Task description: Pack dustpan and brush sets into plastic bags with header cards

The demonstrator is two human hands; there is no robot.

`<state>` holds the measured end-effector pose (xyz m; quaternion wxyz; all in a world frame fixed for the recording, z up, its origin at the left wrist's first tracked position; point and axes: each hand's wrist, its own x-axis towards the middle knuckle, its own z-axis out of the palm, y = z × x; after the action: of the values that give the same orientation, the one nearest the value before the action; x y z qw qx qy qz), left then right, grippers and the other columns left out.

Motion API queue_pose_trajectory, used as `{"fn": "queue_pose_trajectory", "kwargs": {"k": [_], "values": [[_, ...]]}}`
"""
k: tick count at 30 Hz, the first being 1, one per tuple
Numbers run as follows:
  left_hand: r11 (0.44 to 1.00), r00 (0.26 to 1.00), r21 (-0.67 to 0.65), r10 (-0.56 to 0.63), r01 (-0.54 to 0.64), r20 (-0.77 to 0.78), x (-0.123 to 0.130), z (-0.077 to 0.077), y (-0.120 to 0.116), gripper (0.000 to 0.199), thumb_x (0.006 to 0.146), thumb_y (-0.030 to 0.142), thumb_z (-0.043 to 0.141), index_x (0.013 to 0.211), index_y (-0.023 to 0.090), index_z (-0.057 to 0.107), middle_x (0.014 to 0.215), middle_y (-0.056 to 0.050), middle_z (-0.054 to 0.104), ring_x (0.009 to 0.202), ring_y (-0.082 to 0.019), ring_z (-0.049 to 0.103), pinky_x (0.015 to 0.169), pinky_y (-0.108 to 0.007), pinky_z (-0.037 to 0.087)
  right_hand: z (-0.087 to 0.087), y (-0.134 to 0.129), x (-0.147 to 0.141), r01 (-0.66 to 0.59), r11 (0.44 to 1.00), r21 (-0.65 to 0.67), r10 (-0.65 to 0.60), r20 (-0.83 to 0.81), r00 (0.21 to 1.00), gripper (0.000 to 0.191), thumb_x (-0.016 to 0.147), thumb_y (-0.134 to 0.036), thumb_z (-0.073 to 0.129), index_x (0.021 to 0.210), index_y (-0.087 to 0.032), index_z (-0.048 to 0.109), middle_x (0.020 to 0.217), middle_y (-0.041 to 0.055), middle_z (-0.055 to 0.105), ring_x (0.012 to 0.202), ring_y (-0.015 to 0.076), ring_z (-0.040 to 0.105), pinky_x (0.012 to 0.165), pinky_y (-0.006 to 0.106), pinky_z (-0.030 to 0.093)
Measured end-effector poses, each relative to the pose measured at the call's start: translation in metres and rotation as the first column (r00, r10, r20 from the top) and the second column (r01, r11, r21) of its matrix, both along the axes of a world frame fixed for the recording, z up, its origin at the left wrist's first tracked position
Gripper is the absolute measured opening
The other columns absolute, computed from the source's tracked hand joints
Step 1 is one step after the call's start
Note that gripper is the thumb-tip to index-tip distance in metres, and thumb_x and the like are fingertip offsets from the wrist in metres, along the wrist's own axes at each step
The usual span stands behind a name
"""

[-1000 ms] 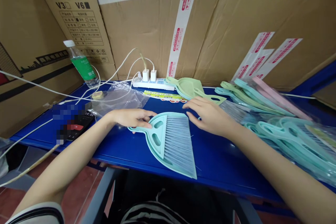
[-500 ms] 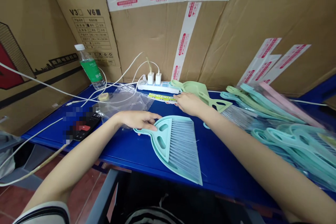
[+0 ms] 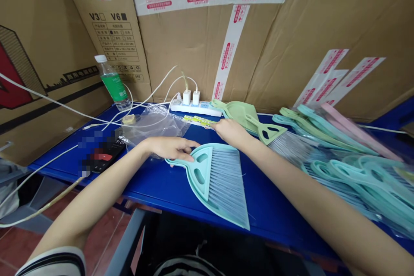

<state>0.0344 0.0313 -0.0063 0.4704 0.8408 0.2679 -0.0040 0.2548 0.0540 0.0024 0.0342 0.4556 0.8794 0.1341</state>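
Observation:
My left hand (image 3: 171, 148) wraps the handle of a teal plastic dustpan (image 3: 199, 177), its thumb tucked under. A grey-bristled teal hand brush (image 3: 224, 185) lies nested in that dustpan on the blue table (image 3: 274, 211). My right hand (image 3: 230, 133) rests farther back, its fingertips at the end of a printed paper label strip (image 3: 197, 121). Close beside that hand lie a pale green dustpan (image 3: 241, 112) and a pale green hand brush (image 3: 268, 133), which do not appear gripped.
Bagged stacks of teal, green and pink dustpan sets (image 3: 355, 168) fill the table's right side. A power strip (image 3: 196, 108) with chargers, a water bottle (image 3: 113, 84), a phone (image 3: 108, 153), a plastic bag (image 3: 155, 123) and cables lie behind and left. Cardboard cartons form the back wall.
My right hand has slid back and left, from above the green brush to the label strip. My left hand and the teal set stay in place, while the view has shifted slightly.

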Motion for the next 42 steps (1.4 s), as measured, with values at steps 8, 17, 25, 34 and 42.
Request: {"fn": "queue_pose_trajectory", "kwargs": {"k": [8, 17, 25, 34, 42], "values": [[1.0, 1.0, 0.005, -0.017, 0.017, 0.025, 0.0, -0.001, 0.0, 0.042, 0.094, 0.037, 0.054, 0.129, 0.014, 0.05, 0.081, -0.002, 0.063, 0.059, -0.008, 0.043, 0.052, -0.017, 0.032, 0.002, -0.003, -0.002, 0.01, 1.0, -0.026, -0.011, -0.069, 0.998, 0.037, 0.091, -0.006, 0.044, 0.12, -0.013, 0.066, 0.102, 0.0162, 0.073, 0.099, 0.0268, 0.068, 0.077, 0.032, 0.048], [1.0, 1.0, 0.002, -0.003, 0.003, 0.022, 0.0, -0.002, 0.001, 0.05, 0.093, 0.04, 0.055, 0.135, 0.015, 0.047, 0.081, -0.001, 0.062, 0.059, -0.008, 0.042, 0.052, -0.017, 0.032, -0.001, -0.005, 0.001, 0.247, 0.967, -0.06, -0.253, -0.121, 0.96, 0.035, 0.097, -0.026, 0.044, 0.12, -0.006, 0.062, 0.113, 0.0238, 0.067, 0.104, 0.0309, 0.065, 0.078, 0.035, 0.051], [1.0, 1.0, 0.01, -0.005, 0.004, 0.024, 0.0, 0.0, 0.001, 0.053, 0.092, 0.045, 0.056, 0.135, 0.015, 0.048, 0.074, 0.001, 0.057, 0.056, -0.008, 0.039, 0.049, -0.017, 0.031, 0.002, -0.008, 0.002, 0.298, 0.949, -0.105, -0.311, -0.129, 0.942, 0.033, 0.094, -0.032, 0.053, 0.114, -0.009, 0.065, 0.116, 0.0213, 0.065, 0.106, 0.0295, 0.064, 0.079, 0.033, 0.051], [1.0, 0.997, 0.006, -0.024, 0.023, 0.074, 0.001, 0.0, 0.0, 0.05, 0.092, 0.044, 0.057, 0.133, 0.016, 0.051, 0.075, 0.001, 0.058, 0.056, -0.007, 0.04, 0.049, -0.016, 0.033, 0.003, -0.003, 0.006, 0.295, 0.953, -0.069, -0.303, -0.201, 0.932, 0.033, 0.086, -0.028, 0.065, 0.118, -0.017, 0.062, 0.118, 0.0141, 0.067, 0.107, 0.0283, 0.063, 0.076, 0.032, 0.049], [1.0, 0.999, 0.021, -0.007, 0.007, 0.035, 0.001, 0.002, 0.0, 0.054, 0.092, 0.045, 0.056, 0.135, 0.014, 0.049, 0.075, 0.0, 0.058, 0.057, -0.009, 0.04, 0.05, -0.018, 0.033, 0.003, -0.001, 0.008, 0.292, 0.956, -0.002, -0.285, -0.224, 0.932, 0.027, 0.092, -0.017, 0.049, 0.116, -0.017, 0.062, 0.097, 0.0141, 0.074, 0.088, 0.0302, 0.069, 0.063, 0.033, 0.044]]}}
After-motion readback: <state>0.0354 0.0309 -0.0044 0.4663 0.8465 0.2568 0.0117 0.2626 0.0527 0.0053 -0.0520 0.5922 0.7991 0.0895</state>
